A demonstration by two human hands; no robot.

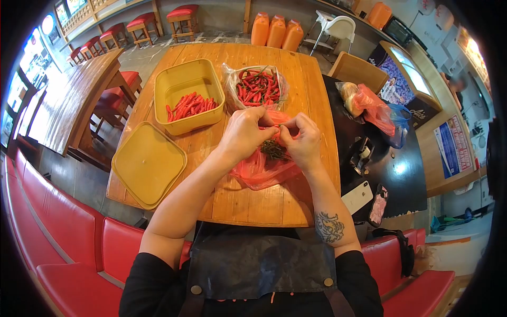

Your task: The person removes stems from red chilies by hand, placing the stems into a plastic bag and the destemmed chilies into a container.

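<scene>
Over the table's middle, my left hand (pixel 244 132) is closed in a pinch on a red chili, mostly hidden by the fingers. My right hand (pixel 302 138) meets it fingertip to fingertip, pinched at the chili's stem end. Below both hands lies a red plastic bag (pixel 259 174) with a heap of green chili stems (pixel 272 150) on it. Just beyond, a clear bag-lined container (pixel 260 87) holds many red chilies with stems on. To the left, a yellow plastic box (pixel 185 74) contains stemless red chilies (pixel 191 105).
A yellow lid (pixel 149 165) lies on the wooden table (pixel 232 203) at left. On the black table (pixel 393 177) at right are a phone (pixel 357 197), a pink patterned case (pixel 378 206), a tape dispenser (pixel 362 155) and plastic bags (pixel 375 111). Red benches (pixel 79 232) surround me.
</scene>
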